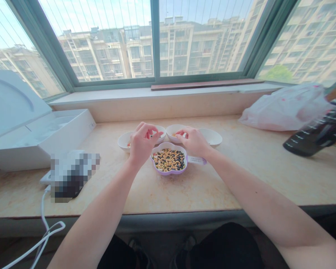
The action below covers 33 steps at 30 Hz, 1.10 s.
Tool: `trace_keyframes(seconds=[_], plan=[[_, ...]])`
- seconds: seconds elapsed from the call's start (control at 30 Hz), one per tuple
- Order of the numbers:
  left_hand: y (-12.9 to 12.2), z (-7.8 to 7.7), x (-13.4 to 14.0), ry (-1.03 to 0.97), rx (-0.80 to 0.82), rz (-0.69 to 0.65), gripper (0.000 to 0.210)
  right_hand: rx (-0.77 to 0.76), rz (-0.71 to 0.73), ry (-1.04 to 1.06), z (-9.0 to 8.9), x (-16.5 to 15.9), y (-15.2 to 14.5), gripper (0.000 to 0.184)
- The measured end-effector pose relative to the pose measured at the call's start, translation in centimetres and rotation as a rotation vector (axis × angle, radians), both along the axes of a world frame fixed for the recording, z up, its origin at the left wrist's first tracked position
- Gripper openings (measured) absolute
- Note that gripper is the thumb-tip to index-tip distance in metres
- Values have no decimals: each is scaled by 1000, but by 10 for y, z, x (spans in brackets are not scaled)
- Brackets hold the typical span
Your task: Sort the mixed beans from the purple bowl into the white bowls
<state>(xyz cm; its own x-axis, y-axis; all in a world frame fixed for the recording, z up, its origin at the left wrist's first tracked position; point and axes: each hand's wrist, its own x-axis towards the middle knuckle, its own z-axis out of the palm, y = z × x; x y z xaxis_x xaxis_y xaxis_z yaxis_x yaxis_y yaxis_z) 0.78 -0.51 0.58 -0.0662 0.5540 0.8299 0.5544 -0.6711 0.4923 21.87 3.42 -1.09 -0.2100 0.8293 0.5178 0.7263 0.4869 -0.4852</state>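
Note:
A purple flower-shaped bowl (172, 173) with a short handle stands on the counter, filled with mixed black, yellow and tan beans (169, 158). Behind it several small white bowls form an arc. My left hand (142, 144) hovers by the left white bowl (124, 146) and the second white bowl (162, 131), thumb and forefinger pinched together. What lies between those fingertips is too small to make out. At the third white bowl (170, 129), my right hand (193, 141) has its fingertips closed over a few yellowish bits. The right white bowl (216, 138) is partly behind that hand.
A white open box (42, 138) stands at the left, with a blurred-out device (72, 175) and white cable (46, 224) before it. At the right are a plastic bag (285, 108) and a dark bottle (310, 134). Windows rise behind the counter (212, 183).

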Motion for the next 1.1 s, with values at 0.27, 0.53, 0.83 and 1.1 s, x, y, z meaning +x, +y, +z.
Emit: trace_keyframes(seconds=[0.27, 0.53, 0.83, 1.1], plan=[[1, -1, -2, 30, 6, -15, 14, 7, 3, 1, 0, -1, 0, 14], [5, -5, -1, 221, -86, -146, 5, 17, 9, -9, 0, 0, 1, 14], [5, -10, 0, 372, -189, -234, 2, -131, 198, 116, 2, -2, -1, 20], [5, -12, -1, 366, -177, -231, 6, -508, 565, 328, 4, -3, -10, 26]])
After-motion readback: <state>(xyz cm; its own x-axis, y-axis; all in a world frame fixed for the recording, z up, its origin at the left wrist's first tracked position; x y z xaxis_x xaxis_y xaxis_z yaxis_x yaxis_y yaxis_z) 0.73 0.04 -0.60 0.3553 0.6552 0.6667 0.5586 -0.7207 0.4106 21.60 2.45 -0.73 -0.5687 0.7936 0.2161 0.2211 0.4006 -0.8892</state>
